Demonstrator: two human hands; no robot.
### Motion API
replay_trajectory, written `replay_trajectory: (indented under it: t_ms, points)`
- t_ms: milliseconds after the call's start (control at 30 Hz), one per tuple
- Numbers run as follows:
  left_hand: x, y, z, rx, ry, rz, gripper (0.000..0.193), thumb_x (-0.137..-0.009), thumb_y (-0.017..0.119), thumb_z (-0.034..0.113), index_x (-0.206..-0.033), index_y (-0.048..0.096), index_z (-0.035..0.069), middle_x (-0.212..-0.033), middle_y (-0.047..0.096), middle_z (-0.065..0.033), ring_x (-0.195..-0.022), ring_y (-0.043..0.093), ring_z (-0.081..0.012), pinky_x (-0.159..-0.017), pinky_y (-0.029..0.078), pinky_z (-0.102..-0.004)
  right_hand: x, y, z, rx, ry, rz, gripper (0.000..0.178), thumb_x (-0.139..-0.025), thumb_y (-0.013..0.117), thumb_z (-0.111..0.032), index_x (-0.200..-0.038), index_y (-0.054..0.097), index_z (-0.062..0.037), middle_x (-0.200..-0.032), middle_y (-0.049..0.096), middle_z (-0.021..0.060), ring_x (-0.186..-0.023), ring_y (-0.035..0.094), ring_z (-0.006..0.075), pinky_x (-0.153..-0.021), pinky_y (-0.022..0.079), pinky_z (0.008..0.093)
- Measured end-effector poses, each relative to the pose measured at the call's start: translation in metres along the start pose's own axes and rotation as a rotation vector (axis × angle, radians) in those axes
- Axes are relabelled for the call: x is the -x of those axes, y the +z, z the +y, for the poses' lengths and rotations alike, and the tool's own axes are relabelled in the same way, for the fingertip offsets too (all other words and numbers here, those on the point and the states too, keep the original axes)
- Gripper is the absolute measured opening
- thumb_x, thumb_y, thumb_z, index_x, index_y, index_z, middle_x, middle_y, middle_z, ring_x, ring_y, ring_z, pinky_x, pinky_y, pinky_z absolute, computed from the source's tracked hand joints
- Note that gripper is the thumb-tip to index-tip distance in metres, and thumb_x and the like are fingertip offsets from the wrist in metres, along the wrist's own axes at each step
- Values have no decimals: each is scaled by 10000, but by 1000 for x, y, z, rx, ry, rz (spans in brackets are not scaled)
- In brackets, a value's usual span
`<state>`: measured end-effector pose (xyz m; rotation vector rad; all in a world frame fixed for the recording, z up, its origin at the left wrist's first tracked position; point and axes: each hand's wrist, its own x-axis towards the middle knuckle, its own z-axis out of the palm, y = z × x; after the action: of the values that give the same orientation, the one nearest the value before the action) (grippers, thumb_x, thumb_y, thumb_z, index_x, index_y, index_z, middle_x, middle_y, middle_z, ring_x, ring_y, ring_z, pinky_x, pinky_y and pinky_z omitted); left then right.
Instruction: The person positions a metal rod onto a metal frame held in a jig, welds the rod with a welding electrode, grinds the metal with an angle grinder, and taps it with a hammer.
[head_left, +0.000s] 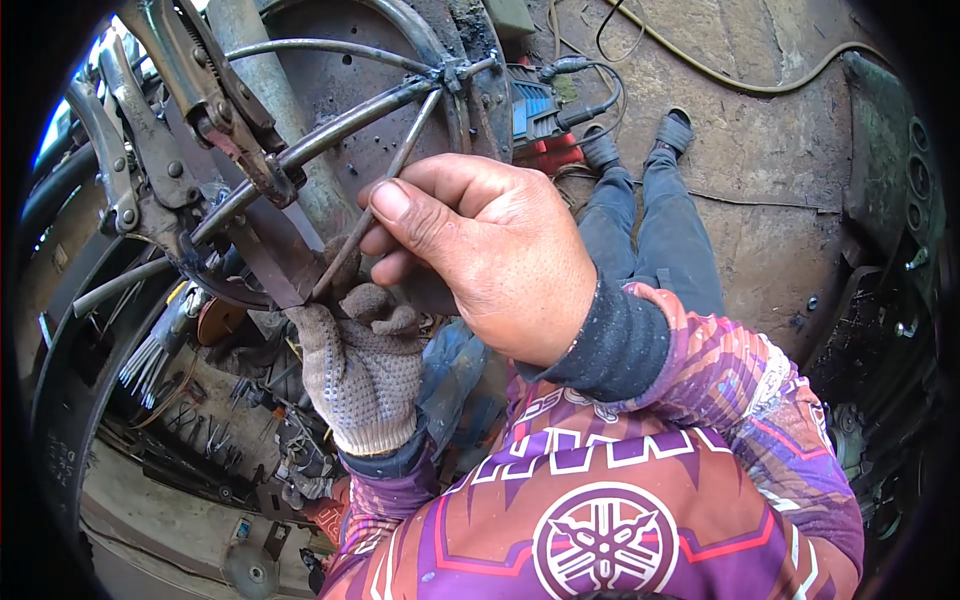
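Note:
My bare right hand [490, 245] is closed, pinching a thin metal rod [410, 140] between thumb and fingers. The rod slants from a joint of the round tubular metal frame [350, 125] down to my left hand. Whether it is fixed at that joint, I cannot tell. In a knitted dotted glove, my left hand [360, 375] is closed at the end of a flat metal bar [268, 250], where the rod's lower tip meets it. Part of that grip is hidden behind the bar. Locking pliers [225, 110] clamp the frame above, with a second pair [145, 160] to their left.
A bundle of thin grey rods [150, 350] and a brown disc [218, 322] lie at the left. Tools [205, 430] are scattered below. A blue boxy device [535, 105] with cables stands beyond the frame. Legs in dark trousers [665, 225] and a hose [760, 85] are at the right.

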<state>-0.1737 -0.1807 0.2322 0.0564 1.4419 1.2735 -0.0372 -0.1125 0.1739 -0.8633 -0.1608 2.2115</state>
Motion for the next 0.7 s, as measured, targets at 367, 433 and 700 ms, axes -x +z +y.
replay_trajectory:
  t_ms: [367, 433, 700]
  points:
    - [-2, 1, -3, -57, 40, -9, 523, -932, 585, 388, -1355, 457, 109, -1270, 559, -49, -919, 527, -136, -689, 442, -288, 5, 2, -9, 91, 9, 59, 234, -907, 655, -183, -889, 668, 50, -747, 670, 58, -658, 610, 89, -609, 497, 231]
    - [-1, 3, -3, -105, 47, -6, 521, -931, 587, 388, -1352, 461, 108, -1267, 560, -47, -918, 521, -135, -685, 437, -286, 6, 0, -6, 106, -16, 47, 249, -915, 651, -223, -909, 663, 26, -781, 674, 60, -687, 624, 92, -604, 509, 230]
    - [-4, -5, -4, 252, -3, -221, 466, -1009, 438, 330, -1359, 418, 23, -1246, 561, -162, -1035, 594, -218, -782, 542, -335, 6, 1, -1, 127, -47, 30, 319, -943, 614, -285, -1060, 643, 9, -883, 682, 88, -763, 655, 126, -693, 532, 239]
